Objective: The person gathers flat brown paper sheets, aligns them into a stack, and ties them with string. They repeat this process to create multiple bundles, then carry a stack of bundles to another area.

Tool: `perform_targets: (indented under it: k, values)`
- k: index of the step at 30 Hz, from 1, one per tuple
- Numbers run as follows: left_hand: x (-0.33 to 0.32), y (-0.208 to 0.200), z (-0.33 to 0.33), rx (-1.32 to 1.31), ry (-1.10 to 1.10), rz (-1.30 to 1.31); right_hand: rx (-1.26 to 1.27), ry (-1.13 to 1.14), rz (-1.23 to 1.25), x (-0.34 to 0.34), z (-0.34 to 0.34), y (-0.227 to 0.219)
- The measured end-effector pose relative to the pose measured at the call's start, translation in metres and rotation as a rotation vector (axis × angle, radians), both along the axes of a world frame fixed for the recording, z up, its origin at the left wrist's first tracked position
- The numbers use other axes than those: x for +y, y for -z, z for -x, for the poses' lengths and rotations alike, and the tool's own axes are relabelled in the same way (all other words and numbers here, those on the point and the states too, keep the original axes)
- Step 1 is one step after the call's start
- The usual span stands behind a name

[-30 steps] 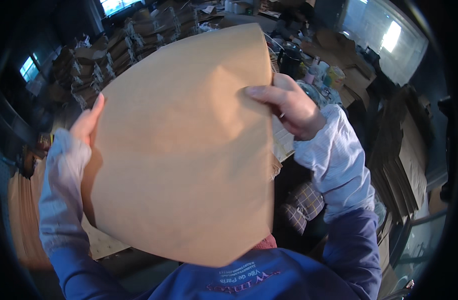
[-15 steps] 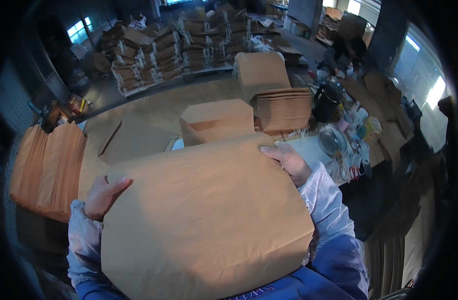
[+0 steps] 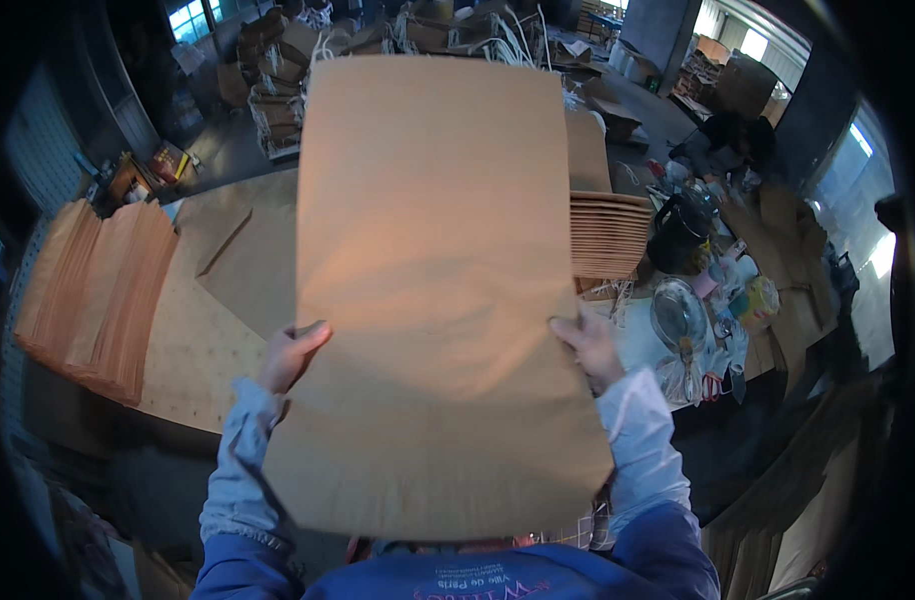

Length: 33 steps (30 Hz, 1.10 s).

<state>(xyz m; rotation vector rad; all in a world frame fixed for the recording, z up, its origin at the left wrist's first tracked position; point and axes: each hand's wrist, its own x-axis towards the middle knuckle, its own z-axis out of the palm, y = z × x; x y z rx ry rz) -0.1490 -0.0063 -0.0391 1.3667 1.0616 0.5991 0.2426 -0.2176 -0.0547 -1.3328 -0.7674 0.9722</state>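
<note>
A large brown kraft paper bag [image 3: 438,290], flat and possibly several layers thick, is held up in front of my body above the table. My left hand [image 3: 296,355] grips its left edge, thumb on the near face and fingers behind. On the opposite edge my right hand [image 3: 590,345] closes the same way, its fingers hidden by the paper. The bag covers the middle of the table. Just right of it lies a neat stack of folded brown paper bags [image 3: 610,235].
Upright bundles of brown paper [image 3: 98,300] stand at the table's left end. On the right are a dark kettle [image 3: 681,232], a round clear lid [image 3: 678,312] and red-handled scissors [image 3: 713,386]. A person [image 3: 728,145] bends down farther back. Tied bundles [image 3: 278,110] are piled behind.
The paper bag has risen from near my lap and now stands more upright, reaching higher in view. Both hands still grip its sides and have come closer together.
</note>
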Motion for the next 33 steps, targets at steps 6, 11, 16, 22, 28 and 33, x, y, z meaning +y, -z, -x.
perform_targets:
  k: [6, 11, 16, 22, 28, 33]
  values:
    - [0.055, 0.177, -0.041, 0.214, -0.154, 0.665, -0.057, -0.072, 0.575, 0.068, -0.038, 0.219]
    - [0.042, 0.194, 0.013, 0.101, -0.105, 0.596, 0.102, -0.128, 0.551, 0.06, -0.04, 0.262]
    - [-0.003, 0.199, 0.0, 0.071, -0.152, 0.621, 0.184, -0.077, 0.516, 0.038, -0.021, 0.232]
    - [0.056, 0.179, -0.038, 0.063, -0.07, 0.475, 0.234, -0.053, 0.467, 0.049, -0.031, 0.226]
    - [0.024, 0.185, -0.046, 0.039, -0.145, 0.551, 0.471, 0.034, 0.414, 0.017, -0.021, 0.238]
    - [-0.024, 0.216, -0.015, -0.023, -0.27, 0.649, 0.704, 0.172, 0.495, -0.061, 0.014, 0.232]
